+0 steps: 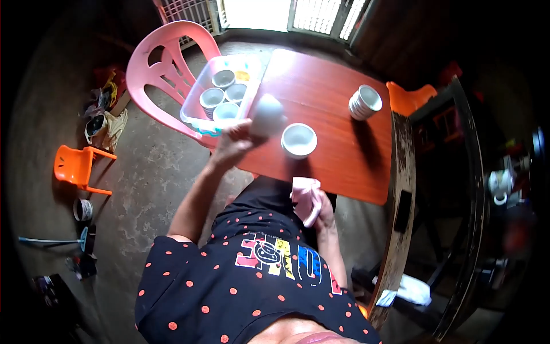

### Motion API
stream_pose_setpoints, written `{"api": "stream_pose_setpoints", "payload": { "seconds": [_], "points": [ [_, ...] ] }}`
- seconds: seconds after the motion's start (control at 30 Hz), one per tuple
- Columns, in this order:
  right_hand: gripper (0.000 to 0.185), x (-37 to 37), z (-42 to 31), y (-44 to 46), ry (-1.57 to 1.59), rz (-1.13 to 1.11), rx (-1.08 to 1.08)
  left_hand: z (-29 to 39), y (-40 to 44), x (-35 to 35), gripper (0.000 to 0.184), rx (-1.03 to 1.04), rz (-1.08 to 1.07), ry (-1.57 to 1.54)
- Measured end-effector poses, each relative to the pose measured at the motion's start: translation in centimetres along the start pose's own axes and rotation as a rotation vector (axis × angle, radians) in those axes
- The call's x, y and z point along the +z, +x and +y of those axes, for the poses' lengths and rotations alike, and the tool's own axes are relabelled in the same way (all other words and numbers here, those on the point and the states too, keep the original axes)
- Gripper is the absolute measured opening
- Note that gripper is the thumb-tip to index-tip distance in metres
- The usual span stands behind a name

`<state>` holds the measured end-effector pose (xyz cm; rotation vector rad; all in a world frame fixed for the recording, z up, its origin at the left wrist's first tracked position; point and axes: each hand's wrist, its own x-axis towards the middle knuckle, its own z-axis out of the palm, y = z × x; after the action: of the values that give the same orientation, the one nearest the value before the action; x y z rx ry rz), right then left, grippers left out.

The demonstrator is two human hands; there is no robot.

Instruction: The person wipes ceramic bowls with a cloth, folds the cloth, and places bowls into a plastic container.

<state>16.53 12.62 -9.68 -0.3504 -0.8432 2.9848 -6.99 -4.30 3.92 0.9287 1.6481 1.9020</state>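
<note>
Far left, on the floor: blue-handled tool [51, 240] lying flat, small orange chair [73, 165] with its legs to the right, round white container [83, 210] below it, pale plastic bag [116, 127] among clutter higher up. Next, big pink chair [137, 80], slotted back toward the left; clear plastic tub [197, 87] sits at it, right side close against the counter [338, 166]. In the tub: several white bowls [212, 97], openings up, grouped close together, plus something yellow at the far right corner, can't make out what. Left hand [232, 146] at the tub's near right corner, grip closed on a white bowl [267, 114], motion-blurred, raised over the counter's left edge; whether the hand touches the tub, can't tell. Behind, bright doorway at top. Below, dark shirt [229, 291] with red dots and colored print. Middle: single bowl [299, 141] upright on the counter, near the front edge, just right of the held one, apart from it. Right hand [325, 213] in front of the counter's near edge, grip closed on a bunched pink cloth [307, 200], part of it sticking up past the fingers. Right end of the counter: nested stack of bowls [356, 107], tilted in view, mouth to upper right. Beyond it, orange chair [413, 98]; then worn wooden frame [395, 246] along the counter's right side, white bundle [415, 290] low behind it. Far right dark, blurry items.
</note>
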Motion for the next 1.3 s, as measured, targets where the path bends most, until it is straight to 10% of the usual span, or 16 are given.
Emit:
{"api": "stream_pose_setpoints", "payload": {
  "seconds": [0.2,0.5,1.13,1.2,1.3],
  "points": [
    [0.039,-5.5,3.0,-4.2,0.280,0.330,0.150,-4.5,9.8,-11.2,0.028,0.056,0.248,0.710],
    [0.061,-5.1,2.8,-3.8,0.290,0.361,-0.036,-15.9,16.5,-13.7,0.027,-0.191,-0.050,1.284],
    [0.082,0.2,-0.4,-3.5,0.248,0.064,-0.218,-20.8,17.4,-16.2,0.025,-0.119,-0.337,1.260],
    [0.086,0.9,-1.8,-2.8,0.289,0.217,-0.402,-22.3,16.6,-17.1,0.021,0.321,-0.105,1.351],
    [0.069,2.8,-4.9,-1.2,-0.019,0.545,-0.679,-9.2,14.3,-11.5,0.053,-0.064,0.037,1.099]
  ]
}}
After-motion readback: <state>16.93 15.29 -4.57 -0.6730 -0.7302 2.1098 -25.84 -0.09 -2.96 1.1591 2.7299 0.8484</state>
